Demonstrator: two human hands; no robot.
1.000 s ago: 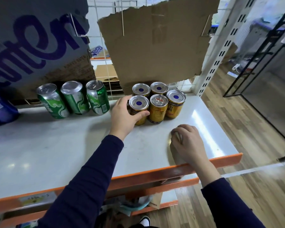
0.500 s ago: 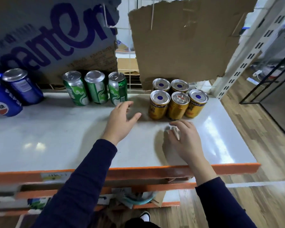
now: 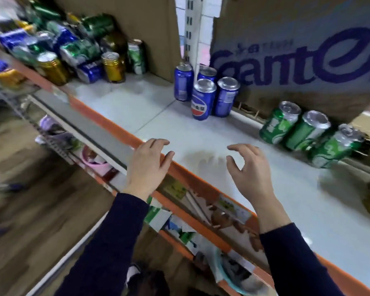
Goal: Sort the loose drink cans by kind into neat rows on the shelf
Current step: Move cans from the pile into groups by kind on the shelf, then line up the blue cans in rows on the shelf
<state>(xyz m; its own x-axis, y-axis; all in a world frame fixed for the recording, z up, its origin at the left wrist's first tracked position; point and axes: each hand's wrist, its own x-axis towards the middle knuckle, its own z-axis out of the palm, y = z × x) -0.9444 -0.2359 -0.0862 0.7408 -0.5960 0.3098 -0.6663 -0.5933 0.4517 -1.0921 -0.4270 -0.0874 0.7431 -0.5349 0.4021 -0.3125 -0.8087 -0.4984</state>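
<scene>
Partway: my left hand (image 3: 146, 167), right hand (image 3: 247, 169) loose, empty
Blue metal cans (image 3: 203, 99), green metal cans (image 3: 303, 129) grouped — jumbled mixed-can heap (image 3: 77, 50) unsorted.

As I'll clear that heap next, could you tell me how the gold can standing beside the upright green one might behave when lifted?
The gold can stands upright with its near side free, so it should lift cleanly, though glossy metal may slip. The blue can lying on its side beside it looks apt to roll once disturbed.
</scene>
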